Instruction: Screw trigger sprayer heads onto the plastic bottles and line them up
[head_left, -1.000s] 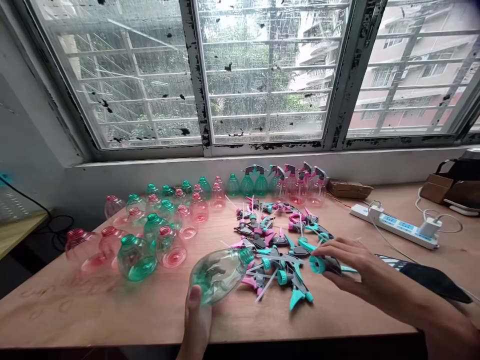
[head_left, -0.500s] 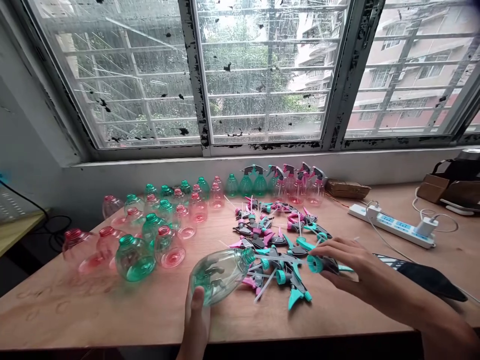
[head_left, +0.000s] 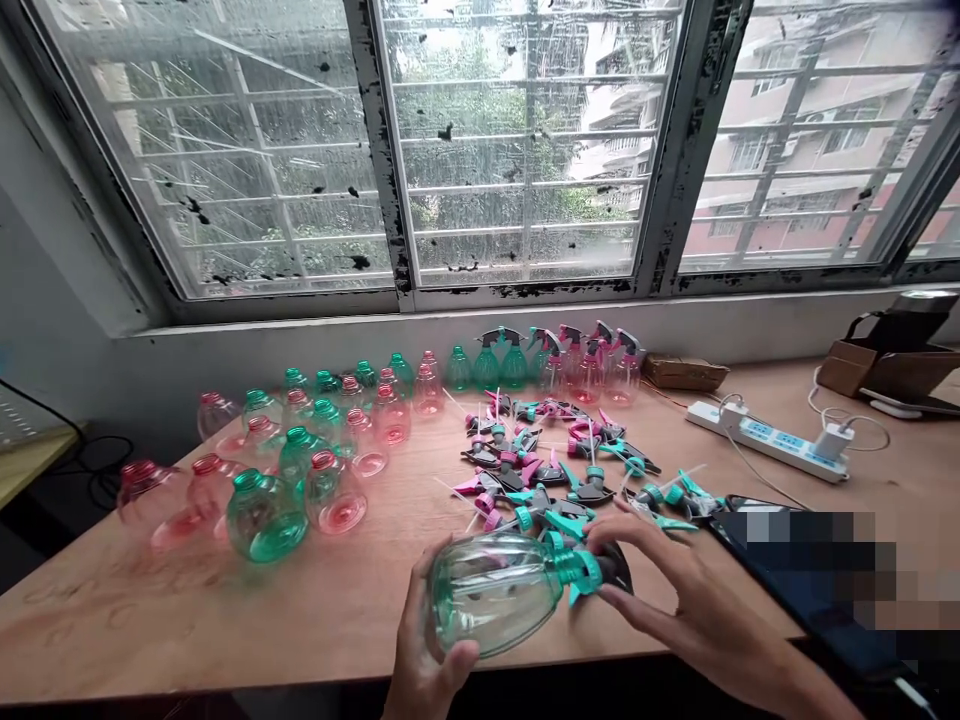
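Note:
A clear green spray bottle lies tilted on its side in the air near the table's front edge, its neck toward the right. My left hand is wrapped round its base. At the neck, my right hand grips a teal and dark grey trigger sprayer head between thumb and fingers. The teal collar meets the bottle's mouth; whether the threads are engaged, I cannot tell. Behind the bottle lies a pile of loose sprayer heads in pink, teal and grey, with thin white tubes.
Several pink and green open bottles stand at the left. Bottles with sprayer heads line the wall. To the right are a white power strip, a phone-like dark device, a brown block and a brown case.
The sprayer head has come to the bottle's mouth, its tube now inside. My right hand moved left and down; my left hand moved right, bringing the bottle closer to level.

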